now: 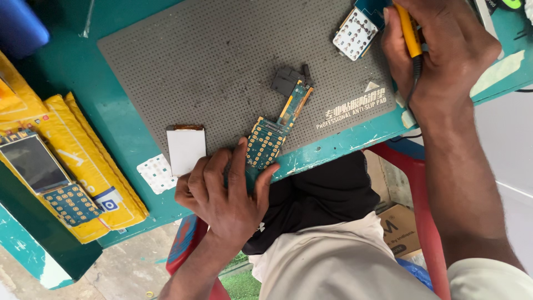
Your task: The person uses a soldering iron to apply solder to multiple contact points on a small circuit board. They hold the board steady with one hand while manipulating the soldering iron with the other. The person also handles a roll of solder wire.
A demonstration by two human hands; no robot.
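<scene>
A green phone circuit board [270, 138] with gold keypad contacts lies on the grey dotted mat [222, 55], reaching the teal table's near edge. A black part [286, 81] sits at its far end. My left hand [225, 191] presses on the board's near end, with forefinger and thumb on either side of it. My right hand [438, 47] at the top right grips a yellow-handled tool [410, 30] with a black cord, next to a white keypad sheet on a blue board [355, 33]. The tool's tip is hidden.
A white display panel [186, 149] and a small white keypad sheet [157, 173] lie left of my left hand. Yellow padded envelopes [83, 150] at the left carry another board with a screen [36, 164]. A red chair [422, 205] and a cardboard box [397, 225] are below.
</scene>
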